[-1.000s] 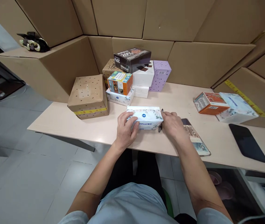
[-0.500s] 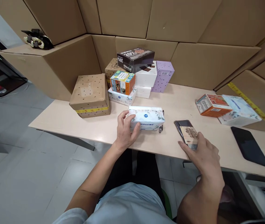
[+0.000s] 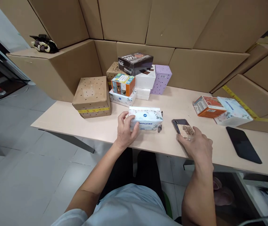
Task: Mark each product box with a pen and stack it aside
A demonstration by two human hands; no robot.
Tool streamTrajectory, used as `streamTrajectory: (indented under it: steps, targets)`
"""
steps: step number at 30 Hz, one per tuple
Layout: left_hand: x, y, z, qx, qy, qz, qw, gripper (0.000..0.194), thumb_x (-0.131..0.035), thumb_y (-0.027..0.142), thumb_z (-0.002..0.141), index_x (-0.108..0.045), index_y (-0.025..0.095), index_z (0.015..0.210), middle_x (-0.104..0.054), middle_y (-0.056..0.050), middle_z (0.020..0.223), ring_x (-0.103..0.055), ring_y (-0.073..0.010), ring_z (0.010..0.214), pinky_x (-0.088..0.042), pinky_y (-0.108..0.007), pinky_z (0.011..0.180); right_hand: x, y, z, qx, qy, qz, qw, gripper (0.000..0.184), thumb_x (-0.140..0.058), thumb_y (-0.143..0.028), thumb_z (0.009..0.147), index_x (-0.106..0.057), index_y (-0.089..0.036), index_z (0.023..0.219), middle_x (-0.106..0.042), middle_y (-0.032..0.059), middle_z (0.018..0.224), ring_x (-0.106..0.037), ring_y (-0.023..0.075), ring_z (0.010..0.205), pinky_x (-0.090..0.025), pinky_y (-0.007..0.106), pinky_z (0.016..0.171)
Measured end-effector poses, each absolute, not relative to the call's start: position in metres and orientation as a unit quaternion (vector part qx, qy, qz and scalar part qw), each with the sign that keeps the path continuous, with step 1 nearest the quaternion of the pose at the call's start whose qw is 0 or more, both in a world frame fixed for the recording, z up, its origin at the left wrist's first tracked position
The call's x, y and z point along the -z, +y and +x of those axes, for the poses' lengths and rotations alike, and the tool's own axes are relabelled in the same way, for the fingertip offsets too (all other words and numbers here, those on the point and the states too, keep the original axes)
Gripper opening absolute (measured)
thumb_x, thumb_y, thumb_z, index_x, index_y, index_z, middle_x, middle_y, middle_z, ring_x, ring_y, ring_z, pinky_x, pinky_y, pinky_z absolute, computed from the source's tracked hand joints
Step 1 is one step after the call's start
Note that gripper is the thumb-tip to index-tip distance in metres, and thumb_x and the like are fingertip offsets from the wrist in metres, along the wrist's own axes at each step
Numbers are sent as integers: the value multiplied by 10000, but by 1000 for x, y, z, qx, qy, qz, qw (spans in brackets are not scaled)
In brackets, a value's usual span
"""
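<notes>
My left hand [image 3: 125,131] is closed round the left end of a white tissue pack [image 3: 148,118] with a floral print, which rests on the table. A small dark object [image 3: 159,128] pokes out from the pack's right end; most of it is hidden. To the right, my right hand [image 3: 198,146] grips the lower part of a phone [image 3: 183,121] lying on the table, thumb on its left edge and fingers on its right. A banknote-like picture [image 3: 185,131] covers part of the phone's back, and my hand hides the lower end.
Behind the pack stand stacked boxes: a dark box [image 3: 136,62], an orange box [image 3: 123,84] and a purple box [image 3: 161,79]. A brown carton [image 3: 91,95] sits at left. On the right are another orange box [image 3: 208,106], a second tissue pack [image 3: 234,111] and a black phone [image 3: 243,144].
My right hand has left the tissue pack's right end and moved right onto the phone with the banknote-like picture. My left hand has stayed on the pack.
</notes>
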State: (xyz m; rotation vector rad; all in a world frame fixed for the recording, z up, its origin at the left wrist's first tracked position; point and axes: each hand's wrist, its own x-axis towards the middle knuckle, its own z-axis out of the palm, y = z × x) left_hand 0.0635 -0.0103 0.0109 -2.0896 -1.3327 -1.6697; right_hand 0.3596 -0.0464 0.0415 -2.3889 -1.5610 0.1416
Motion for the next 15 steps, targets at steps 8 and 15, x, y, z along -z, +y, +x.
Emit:
streamTrajectory:
  steps: [8, 15]
  targets:
    - [-11, -9, 64, 557, -440, -700, 72, 312, -619, 257, 970, -527, 178, 1258, -500, -162, 1274, -539, -279, 1265, -545, -486, 1034, -49, -70, 364, -299, -377, -631, 609, 848, -621, -581, 715, -555, -201, 1471, -667, 180, 1323, -693, 342, 1087, -550, 547, 956]
    - [-12, -9, 65, 551, -444, -702, 76, 299, -622, 244, 960, -534, 190, 1240, -488, -152, 1270, -546, -282, 1255, -551, -498, 1032, -51, -100, 299, -584, -298, -405, 638, 770, -211, -733, 951, -480, -318, 1541, -667, 164, 1372, -708, 300, 1007, -575, 477, 785]
